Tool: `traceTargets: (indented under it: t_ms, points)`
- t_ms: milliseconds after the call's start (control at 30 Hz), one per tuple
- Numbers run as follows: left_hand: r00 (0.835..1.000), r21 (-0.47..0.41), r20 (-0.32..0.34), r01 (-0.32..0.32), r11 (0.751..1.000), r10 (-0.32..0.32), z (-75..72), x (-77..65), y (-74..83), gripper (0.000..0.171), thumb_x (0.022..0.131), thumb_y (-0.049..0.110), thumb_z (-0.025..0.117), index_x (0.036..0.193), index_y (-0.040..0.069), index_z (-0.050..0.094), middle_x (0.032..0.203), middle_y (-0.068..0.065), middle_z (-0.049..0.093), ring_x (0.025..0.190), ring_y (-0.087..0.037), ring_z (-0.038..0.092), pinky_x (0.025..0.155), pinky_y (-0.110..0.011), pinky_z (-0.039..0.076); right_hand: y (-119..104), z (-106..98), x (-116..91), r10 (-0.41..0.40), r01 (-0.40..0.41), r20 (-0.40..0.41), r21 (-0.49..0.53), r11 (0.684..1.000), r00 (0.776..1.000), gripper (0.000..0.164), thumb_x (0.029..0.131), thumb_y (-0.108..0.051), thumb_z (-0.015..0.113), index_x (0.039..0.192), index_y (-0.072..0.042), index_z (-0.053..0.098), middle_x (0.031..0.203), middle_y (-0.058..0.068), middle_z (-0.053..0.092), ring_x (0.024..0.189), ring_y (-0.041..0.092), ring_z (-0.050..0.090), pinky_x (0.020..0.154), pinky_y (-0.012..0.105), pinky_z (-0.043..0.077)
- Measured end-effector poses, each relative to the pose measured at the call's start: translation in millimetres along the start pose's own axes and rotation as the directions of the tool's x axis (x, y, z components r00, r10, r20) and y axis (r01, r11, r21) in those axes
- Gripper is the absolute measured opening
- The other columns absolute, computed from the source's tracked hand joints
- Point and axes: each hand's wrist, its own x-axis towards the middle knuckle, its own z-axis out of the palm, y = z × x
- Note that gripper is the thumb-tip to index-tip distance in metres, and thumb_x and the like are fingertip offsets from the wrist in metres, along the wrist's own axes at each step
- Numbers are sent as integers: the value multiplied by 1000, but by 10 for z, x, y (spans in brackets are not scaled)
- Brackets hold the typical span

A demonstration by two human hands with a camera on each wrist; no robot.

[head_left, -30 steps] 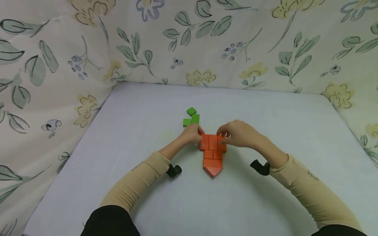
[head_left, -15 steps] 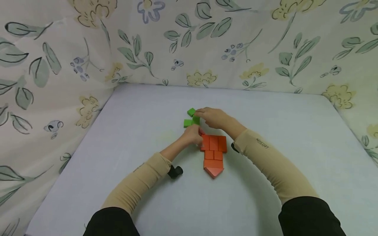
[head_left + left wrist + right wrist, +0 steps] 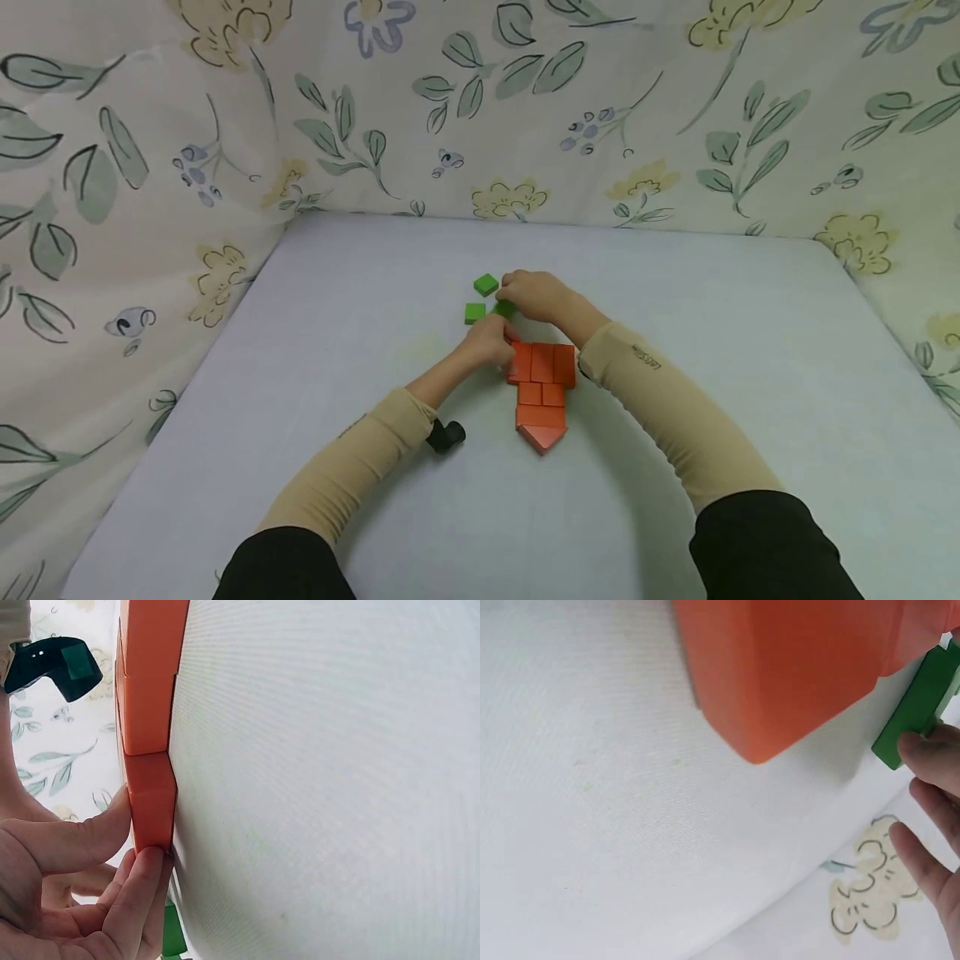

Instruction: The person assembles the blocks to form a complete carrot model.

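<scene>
Flat orange blocks (image 3: 542,363) lie pushed together on the white table, with a pointed orange block (image 3: 542,438) at the near end. My left hand (image 3: 487,342) is at the far left corner of this group. In the left wrist view its thumb and fingers pinch the end orange block (image 3: 153,806). Just beyond the group, my right hand (image 3: 538,296) holds a green block (image 3: 504,309), mostly covered by the fingers in the head view. The right wrist view shows the thumb on that green block (image 3: 915,712), apart from the orange ones.
Two small green blocks, one farther back (image 3: 486,285) and one nearer (image 3: 475,313), lie left of my right hand. A black wrist camera (image 3: 446,437) sticks out below the left sleeve. Floral cloth (image 3: 525,125) hangs behind and beside the white table (image 3: 360,275).
My right hand has left the orange blocks' right corner, moved up and left to the green blocks and taken one, shifting it slightly right. The left hand stays in place.
</scene>
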Motion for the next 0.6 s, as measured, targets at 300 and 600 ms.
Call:
traceTargets:
  t_ms: [300,600]
  points:
    - [1000,-21,12,7,1000,-7,7,-16,8,43,73,-6,73,115,-4,66,113,-15,64,89,-22,56,71,-27,48,141,-23,-170,150,-168,118,160,973,982,26,91,-1,63,117,2,67,113,17,65,104,29,60,97,41,45]
    - [1000,-45,16,15,999,-14,-5,-27,-36,40,76,-4,72,115,-3,65,103,-11,63,83,-19,54,70,-26,46,268,27,-345,164,-217,175,347,913,971,28,87,-6,70,113,4,68,103,14,68,91,26,58,91,42,47]
